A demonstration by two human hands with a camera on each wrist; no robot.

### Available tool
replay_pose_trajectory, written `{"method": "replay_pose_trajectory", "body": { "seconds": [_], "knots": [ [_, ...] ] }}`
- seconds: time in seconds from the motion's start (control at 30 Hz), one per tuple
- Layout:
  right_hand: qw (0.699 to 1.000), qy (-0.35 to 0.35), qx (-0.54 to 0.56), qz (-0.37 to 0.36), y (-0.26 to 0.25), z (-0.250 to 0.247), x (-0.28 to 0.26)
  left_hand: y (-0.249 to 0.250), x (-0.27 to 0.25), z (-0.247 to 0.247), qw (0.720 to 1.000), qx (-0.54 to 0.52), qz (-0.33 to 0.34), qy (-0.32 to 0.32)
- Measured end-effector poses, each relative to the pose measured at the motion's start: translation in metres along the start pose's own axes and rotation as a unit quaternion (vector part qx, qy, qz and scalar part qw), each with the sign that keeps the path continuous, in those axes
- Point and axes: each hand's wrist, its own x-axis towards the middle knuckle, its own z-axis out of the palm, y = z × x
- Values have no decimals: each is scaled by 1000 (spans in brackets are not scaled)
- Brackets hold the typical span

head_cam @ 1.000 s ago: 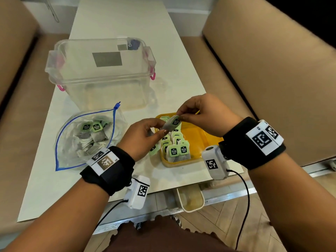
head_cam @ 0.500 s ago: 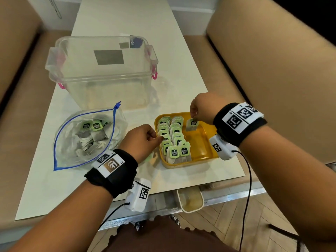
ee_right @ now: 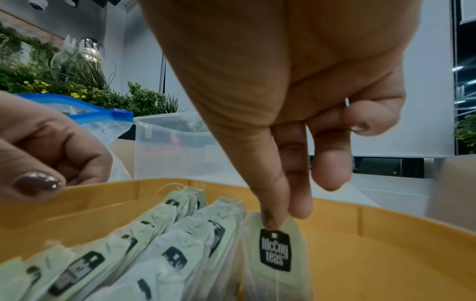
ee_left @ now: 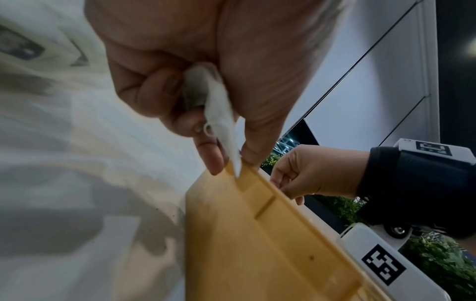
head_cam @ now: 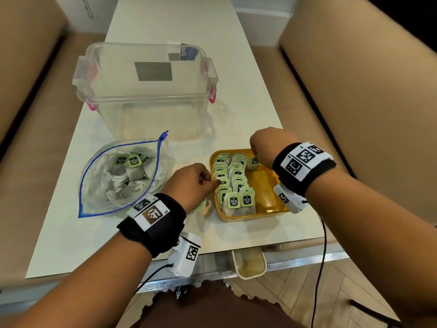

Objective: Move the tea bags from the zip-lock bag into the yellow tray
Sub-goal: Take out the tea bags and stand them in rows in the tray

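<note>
The yellow tray (head_cam: 272, 209) holds two rows of standing tea bags (head_cam: 233, 185) with green tags. My right hand (head_cam: 254, 157) is over the tray's far end. Its thumb and forefinger pinch the top of a tea bag (ee_right: 275, 250), which stands beside the second row. My left hand (head_cam: 212, 183) is at the tray's left rim (ee_left: 257, 203), its curled fingers holding another tea bag (ee_left: 216, 114). The open zip-lock bag (head_cam: 94, 197) lies to the left with several tea bags (head_cam: 128, 174) inside.
A clear lidless plastic box (head_cam: 146, 91) stands behind the bag and tray. A small cream container (head_cam: 248, 263) hangs under the table's near edge. Brown cushioned seats flank the white table (head_cam: 236, 79). The tray's right part (head_cam: 262, 185) is bare.
Both hands held a tea bag above the tray. The right hand then carried it to the tray's far end and lowered it, while the left hand sank to the left rim.
</note>
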Motion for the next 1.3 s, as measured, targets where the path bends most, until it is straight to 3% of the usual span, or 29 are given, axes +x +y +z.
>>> {"method": "replay_pose_trajectory", "body": {
  "seconds": [0.23, 0.37, 0.5, 0.63, 0.9, 1.0, 1.13, 1.3],
  "knots": [
    [999, 31, 32, 26, 6, 1, 1, 1, -2, -4, 1000, -10, 3, -7],
    [994, 53, 98, 14, 10, -4, -3, 6, -2, -16, 990, -140, -15, 28],
    [973, 90, 197, -82, -2, -19, -27, 8, 3, -22, 956, -284, -56, 40],
    [947, 74, 255, -180, -25, -24, -48, 11, 8, -22, 951, -306, -33, 39],
    [901, 37, 429, -54, -33, -1, -47, 25, 2, -23, 920, -386, 39, 52],
    [877, 68, 472, -60, -31, 1, -49, 24, 2, -21, 927, -373, 42, 32],
    [881, 106, 456, -67, -23, 0, -54, 17, 0, -13, 962, -269, 44, -10],
    [879, 117, 456, -80, -10, -6, -57, 17, -2, -7, 967, -254, 29, -12]
  ]
}}
